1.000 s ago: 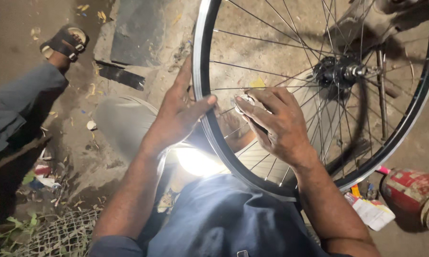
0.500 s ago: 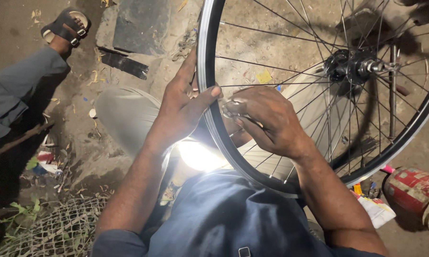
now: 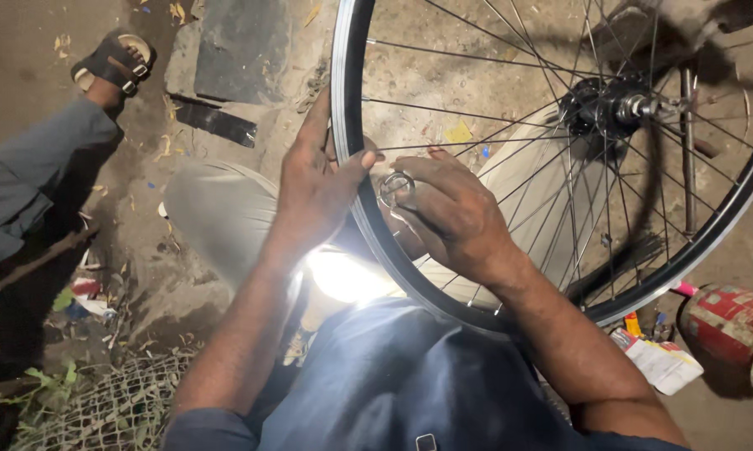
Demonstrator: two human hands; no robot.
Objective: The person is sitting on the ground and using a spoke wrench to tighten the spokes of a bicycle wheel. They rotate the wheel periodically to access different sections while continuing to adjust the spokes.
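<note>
Your left hand [image 3: 314, 188] is clamped on the rim [image 3: 347, 125] of the bicycle wheel [image 3: 552, 159], thumb hooked over the inner edge and fingers wrapped round the outside. Your right hand [image 3: 456, 217] is closed on a small round metal tool [image 3: 397, 188] — a ring-shaped spoke key, by the look of it — held against a spoke [image 3: 443, 144] just inside the rim.

The likeliest slip, as I judge it: the tool rides off the spoke end and your knuckles hit the neighbouring spokes, which lie close together here. The wheel rests across your lap with only that one hand steadying it, so a hard twist could turn or tip it. The bright light [image 3: 343, 276] glaring just below your hands may also wash out the very spot you are looking at.

The wheel itself is thin-rimmed, black with a silver-grey braking face, no tyre fitted. Fine metal spokes run to a dark hub [image 3: 606, 104] with a bright axle end, upper right. It stands tilted over dusty ground — a red cylinder [image 3: 727, 321] lies just beside its lower right edge, and another person's sandalled foot [image 3: 113, 63] is well apart at the upper left.
</note>
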